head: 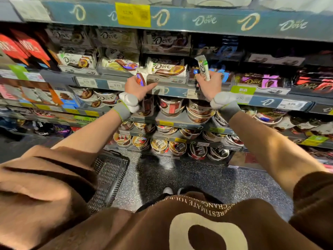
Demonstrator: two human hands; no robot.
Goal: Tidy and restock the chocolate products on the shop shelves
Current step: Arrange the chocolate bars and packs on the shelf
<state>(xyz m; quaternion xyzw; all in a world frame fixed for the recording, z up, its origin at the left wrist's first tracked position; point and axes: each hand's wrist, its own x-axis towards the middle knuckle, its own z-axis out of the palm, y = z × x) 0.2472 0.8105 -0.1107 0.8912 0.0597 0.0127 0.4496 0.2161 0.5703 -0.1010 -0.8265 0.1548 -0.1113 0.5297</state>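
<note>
Both arms extended far, forearms bare, grey wristbands; left hand (pixel 137 85) and right hand (pixel 210 83) each gripping, fingers curled.

Both hands are raised in front of the middle shelf (pixel 180 92), near its front edge. The left hand (pixel 136 86) holds a chocolate bar (pixel 141 76); to its right, the right hand (pixel 210 85) holds another bar (pixel 203 67) upright. Tubs (pixel 198 110) stand on the shelves below. A basket (pixel 110 175) rests on the floor (pixel 207 179) at the left.

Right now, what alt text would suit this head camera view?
A person's left hand and right hand each hold a chocolate bar before a shelf of boxed bars, with chocolate tubs below and a basket on the floor.
</note>
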